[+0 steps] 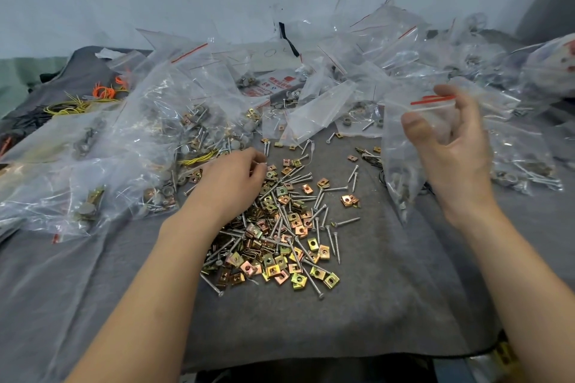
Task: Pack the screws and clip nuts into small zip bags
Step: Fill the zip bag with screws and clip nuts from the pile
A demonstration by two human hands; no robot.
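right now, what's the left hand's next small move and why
Probably close the left hand on a few pieces and carry them to the zip bag: its fingers curl at the pile of screws and clip nuts, and the right hand holds the bag up near its red strip.

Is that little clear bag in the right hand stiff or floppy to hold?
Probably floppy: the small clear zip bag with the red strip sags and creases below the right hand. Likely bottom-heavy too, since a few metal parts sit in its lower corner. Its glossy film may be slippery.
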